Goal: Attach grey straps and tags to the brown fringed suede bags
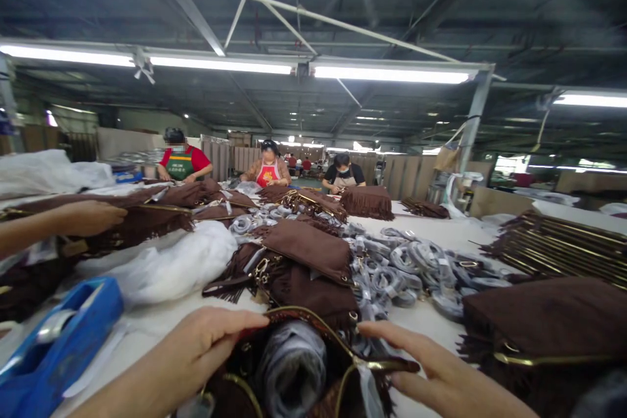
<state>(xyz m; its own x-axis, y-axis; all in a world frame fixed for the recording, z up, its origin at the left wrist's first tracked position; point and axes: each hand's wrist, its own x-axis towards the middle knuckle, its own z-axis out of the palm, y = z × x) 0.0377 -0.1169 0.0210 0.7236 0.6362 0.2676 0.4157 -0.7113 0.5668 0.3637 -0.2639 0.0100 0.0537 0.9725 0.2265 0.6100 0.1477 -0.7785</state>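
A dark brown handbag (337, 333) with a gold zipper stands open in front of me, its mouth facing up. Inside it sits a coiled strap wrapped in clear plastic (294, 369). My left hand (200, 346) grips the bag's left rim, fingertips at the edge of the opening. On the other side, my right hand (431, 366) has its thumb and fingers about the zipper end (386, 364) at the bag's right rim. The lower part of the bag is cut off by the frame.
Brown fringed bags (308, 248) are heaped ahead, beside plastic-wrapped coiled straps (411, 264). A blue tape dispenser (63, 346) and white stuffing (171, 268) lie left. More bags (548, 313) are stacked right. Another person's hand (91, 217) reaches in from the left; co-workers (183, 160) sit across.
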